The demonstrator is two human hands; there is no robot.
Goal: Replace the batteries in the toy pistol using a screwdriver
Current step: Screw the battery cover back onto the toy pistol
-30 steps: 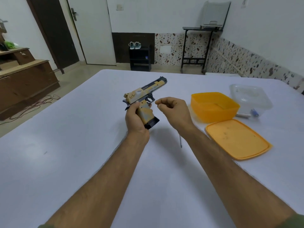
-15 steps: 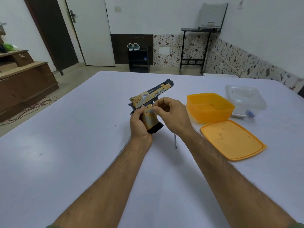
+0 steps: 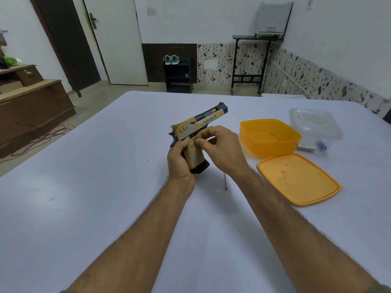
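My left hand (image 3: 179, 159) grips the handle of the tan and black toy pistol (image 3: 201, 123) and holds it above the white table (image 3: 95, 187), muzzle pointing away to the right. My right hand (image 3: 220, 144) is at the upper side of the grip. Its thumb and forefinger pinch a tiny dark piece, apparently a screw (image 3: 194, 140), against the pistol. A thin metal screwdriver shaft (image 3: 225, 182) lies on the table below my right wrist, its handle hidden. A battery (image 3: 306, 147) lies by the clear container.
An open orange box (image 3: 270, 136) stands right of my hands, with its orange lid (image 3: 296, 180) lying flat in front of it. A clear plastic container (image 3: 315, 123) sits behind, with a small blue item (image 3: 321, 143) at its base. Furniture stands beyond the table.
My right hand has moved left from mid-air onto the pistol's grip, fingers still pinched. The pistol has shifted slightly to the right in my left hand.
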